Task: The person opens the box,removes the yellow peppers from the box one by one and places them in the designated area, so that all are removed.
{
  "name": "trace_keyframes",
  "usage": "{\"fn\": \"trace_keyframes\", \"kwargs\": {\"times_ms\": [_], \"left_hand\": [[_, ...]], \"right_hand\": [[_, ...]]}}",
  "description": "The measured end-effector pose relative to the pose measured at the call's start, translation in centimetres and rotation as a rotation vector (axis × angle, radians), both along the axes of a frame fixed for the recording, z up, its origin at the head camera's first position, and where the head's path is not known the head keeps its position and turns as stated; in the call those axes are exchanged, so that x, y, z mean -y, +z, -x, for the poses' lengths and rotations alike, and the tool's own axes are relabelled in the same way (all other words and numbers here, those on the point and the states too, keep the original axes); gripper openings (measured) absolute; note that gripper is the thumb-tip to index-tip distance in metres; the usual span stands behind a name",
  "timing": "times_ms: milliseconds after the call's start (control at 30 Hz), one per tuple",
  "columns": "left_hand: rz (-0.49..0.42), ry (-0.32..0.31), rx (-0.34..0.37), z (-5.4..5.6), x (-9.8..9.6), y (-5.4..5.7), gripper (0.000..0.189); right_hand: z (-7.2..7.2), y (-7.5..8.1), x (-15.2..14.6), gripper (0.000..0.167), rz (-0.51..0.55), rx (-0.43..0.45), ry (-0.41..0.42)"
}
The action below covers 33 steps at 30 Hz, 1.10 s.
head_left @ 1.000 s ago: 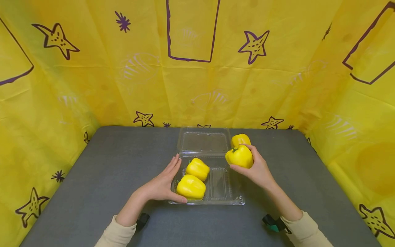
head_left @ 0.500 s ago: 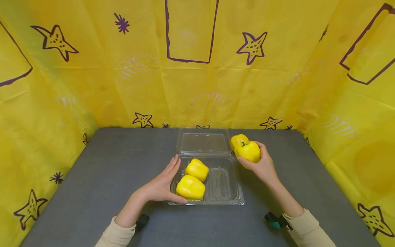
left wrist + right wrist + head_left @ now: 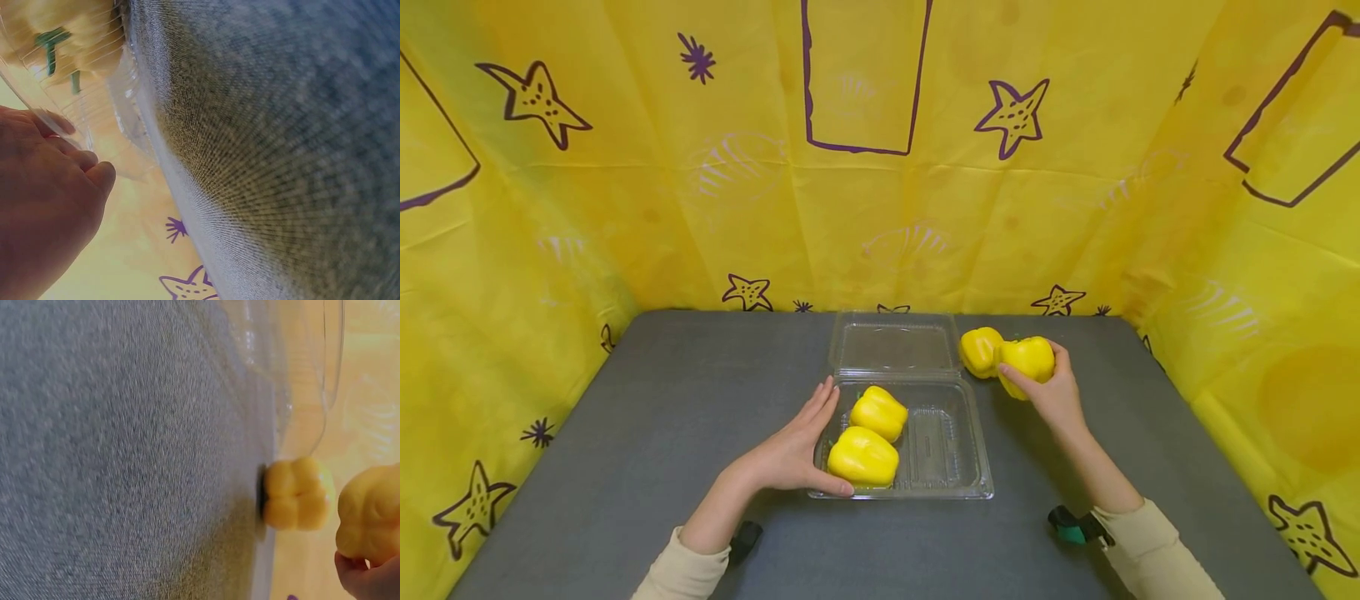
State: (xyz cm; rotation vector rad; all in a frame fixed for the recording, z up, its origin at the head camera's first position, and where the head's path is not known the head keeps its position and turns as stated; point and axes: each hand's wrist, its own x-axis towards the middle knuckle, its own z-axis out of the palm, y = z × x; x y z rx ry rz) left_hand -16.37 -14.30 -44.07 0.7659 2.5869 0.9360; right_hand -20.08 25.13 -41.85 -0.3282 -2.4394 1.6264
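A clear plastic clamshell container (image 3: 936, 483) lies with its lid (image 3: 895, 343) folded back. Two yellow bell peppers, a near one (image 3: 863, 456) and a far one (image 3: 878, 413), sit in the left half of its base. My left hand (image 3: 790, 446) rests along the container's left side, fingers extended and thumb on the front rim; the left wrist view shows its fingertips (image 3: 103, 175) by the clear wall. Right of the container, my right hand (image 3: 1054, 396) grips a yellow bell pepper (image 3: 1028, 360), raised off the table in the right wrist view. Another yellow pepper (image 3: 297, 494) stands on the table beside it.
A dark grey table (image 3: 700, 392) carries everything. Yellow cloth (image 3: 850, 208) with starfish drawings hangs behind and at both sides. Dark straps (image 3: 1075, 527) circle the wrists below cream sleeves.
My right hand has carried its pepper rightward, from over the container's right edge to beside the pepper on the table, turning it. The left hand and the container have stayed in place.
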Motion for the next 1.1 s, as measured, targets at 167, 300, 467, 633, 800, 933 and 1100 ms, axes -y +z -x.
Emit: {"fn": "trace_keyframes", "kwargs": {"times_ms": [167,300,467,633,800,933,1100], "left_hand": [[-0.005,-0.003,-0.002,-0.1,0.0,0.0,0.136],[-0.006,-0.005,-0.003,-0.1,0.0,0.0,0.136],[-0.006,-0.003,-0.002,0.0,0.0,0.0,0.136],[-0.005,0.002,0.002,0.0,0.0,-0.1,0.136],[-0.005,0.006,0.010,-0.1,0.0,-0.2,0.135],[-0.005,0.010,0.017,-0.1,0.0,-0.1,0.135],[-0.003,0.011,0.017,-0.1,0.0,0.0,0.136]], "right_hand": [[0.7,-0.4,-0.6,0.086,0.023,-0.002,-0.035],[1.1,-0.7,-1.0,0.088,0.025,0.013,-0.060],[1.8,-0.9,-1.5,0.090,0.019,0.029,-0.077],[2.6,-1.1,-1.9,0.090,0.020,0.041,-0.098],[3.3,-1.3,-2.2,0.091,0.012,0.057,-0.106],[3.7,-1.5,-2.6,0.093,0.003,0.070,-0.106],[4.2,-1.7,-2.9,0.097,0.009,0.099,-0.101]]}}
